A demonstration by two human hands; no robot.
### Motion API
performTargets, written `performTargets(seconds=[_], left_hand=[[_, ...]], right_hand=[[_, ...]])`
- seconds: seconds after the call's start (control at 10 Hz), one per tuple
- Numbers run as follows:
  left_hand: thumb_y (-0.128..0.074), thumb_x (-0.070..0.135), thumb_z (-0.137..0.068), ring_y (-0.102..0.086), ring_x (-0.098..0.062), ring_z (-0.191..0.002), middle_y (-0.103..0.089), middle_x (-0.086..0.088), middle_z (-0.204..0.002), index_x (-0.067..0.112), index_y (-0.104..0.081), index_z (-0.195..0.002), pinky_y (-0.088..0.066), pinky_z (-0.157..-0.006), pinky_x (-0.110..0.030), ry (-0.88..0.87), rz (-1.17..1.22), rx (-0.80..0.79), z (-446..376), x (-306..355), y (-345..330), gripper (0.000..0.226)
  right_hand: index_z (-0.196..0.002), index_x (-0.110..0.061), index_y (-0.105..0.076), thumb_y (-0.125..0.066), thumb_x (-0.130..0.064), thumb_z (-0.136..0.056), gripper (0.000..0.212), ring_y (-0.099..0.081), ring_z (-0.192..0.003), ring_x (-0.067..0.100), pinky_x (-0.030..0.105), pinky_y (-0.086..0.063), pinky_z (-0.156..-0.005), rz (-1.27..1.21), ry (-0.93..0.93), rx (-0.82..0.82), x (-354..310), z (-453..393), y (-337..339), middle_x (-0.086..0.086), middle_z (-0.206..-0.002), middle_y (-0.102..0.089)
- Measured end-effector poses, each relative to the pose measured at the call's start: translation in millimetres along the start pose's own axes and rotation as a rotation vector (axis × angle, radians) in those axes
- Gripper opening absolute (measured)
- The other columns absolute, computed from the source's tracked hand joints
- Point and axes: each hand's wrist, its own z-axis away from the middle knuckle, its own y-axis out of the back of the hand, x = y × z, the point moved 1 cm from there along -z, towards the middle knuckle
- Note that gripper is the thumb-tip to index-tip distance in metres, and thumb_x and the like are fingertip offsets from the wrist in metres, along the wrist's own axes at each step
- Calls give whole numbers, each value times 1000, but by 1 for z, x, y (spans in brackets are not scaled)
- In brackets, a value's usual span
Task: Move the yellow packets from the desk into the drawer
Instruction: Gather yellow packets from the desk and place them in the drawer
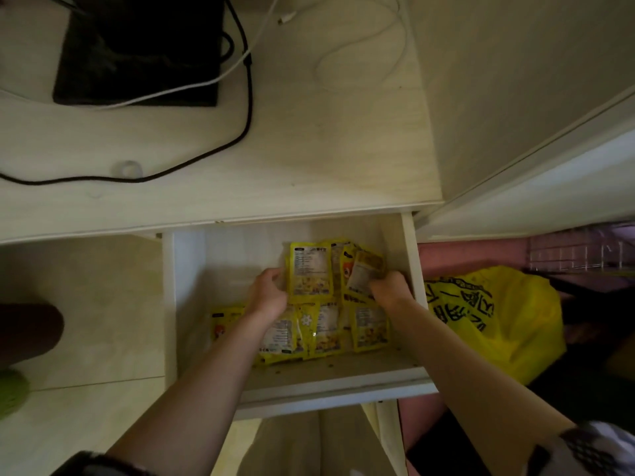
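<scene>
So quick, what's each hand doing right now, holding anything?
Left hand: inside the drawer, fingers curled on the edge of a yellow packet.
Right hand: gripping a bunch of yellow packets.

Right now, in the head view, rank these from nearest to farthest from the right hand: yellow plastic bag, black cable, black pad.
1. Yellow plastic bag, just right of the right hand, outside the drawer.
2. Black cable, across the desk's left.
3. Black pad, desk's far-left corner.
</scene>
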Motion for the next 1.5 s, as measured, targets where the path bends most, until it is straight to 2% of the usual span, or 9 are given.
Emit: performTargets(seconds=[0.1, 0.3, 0.4, 0.6, 0.7, 0.8, 1.1, 1.3, 1.5], left_hand=[[-56, -8, -82, -53, -28, -124, -55, -11, -136, 9, -50, -135, -44, -105, -38, 8, -5, 7, 14, -8, 14, 56], [-58, -3, -84, -61, -27, -111, -65, -15, -119, 5, -57, -125, -48, -98, -38, -37, 81, 89, 52, -13, 41, 42], [-58, 4, -88, -63, -26, -106, -68, -11, -113, 8, -59, -122, -51, -92, -38, -77, 81, 148, 77, -12, 53, 34], [-55, 14, -92, -64, -25, -107, -69, -7, -114, 12, -62, -118, -44, -83, -24, -156, 35, 295, 141, -21, 72, 28], [-55, 15, -91, -65, -26, -100, -71, -8, -108, 14, -63, -116, -51, -81, -31, -191, 55, 359, 169, -37, 78, 27], [-54, 19, -93, -65, -24, -94, -71, -8, -103, 16, -62, -116, -54, -79, -37, -170, 89, 430, 194, -58, 84, 24], [-49, 19, -94, -60, -20, -103, -67, -4, -105, 20, -58, -119, -52, -81, -35, -20, 146, 611, 242, -137, 107, 26], [-47, 23, -96, -61, -13, -100, -66, 2, -109, 23, -57, -122, -49, -80, -25, 97, 127, 700, 259, -195, 136, 28], [-44, 26, -97, -58, -11, -88, -65, 0, -107, 24, -55, -121, -45, -73, -21, 168, 113, 710, 272, -268, 187, 27]], right_hand=[[-122, 2, -54, -54, -19, -91, 37, -59, -110, 36, 36, -47, -86, 118, 36, 15, 9, 12, 4, 21, -120, -61], [-112, -8, -55, -44, -21, -93, 26, -61, -101, 34, 38, -50, -78, 325, 181, -19, 2, 55, 13, 14, -108, -63], [-110, -7, -54, -45, -17, -90, 25, -59, -71, 22, 27, -42, -52, 356, 280, -11, -6, 82, 17, 7, -88, -61], [-138, -11, -40, -42, -18, -96, 43, -57, -66, 19, 32, -48, -54, 446, 514, -118, -19, 140, 9, 6, -97, -62], [-137, -10, -41, -39, -21, -99, 39, -57, -67, 20, 32, -47, -58, 552, 648, -162, -21, 165, -5, 4, -87, -59], [-134, -11, -43, -41, -24, -99, 37, -64, -82, 24, 31, -50, -64, 666, 770, -195, -20, 185, -25, 9, -106, -64], [-132, -12, -43, -43, -24, -97, 37, -56, -113, 28, 44, -52, -90, 985, 977, -339, -16, 238, -110, 9, -128, -57], [-130, -9, -48, -45, -22, -97, 36, -53, -121, 25, 38, -44, -99, 1048, 1077, -439, -13, 279, -180, 9, -132, -57], [-132, -8, -46, -43, -21, -98, 37, -50, -123, 24, 26, -34, -80, 1113, 1123, -486, -16, 324, -259, 7, -132, -55]])
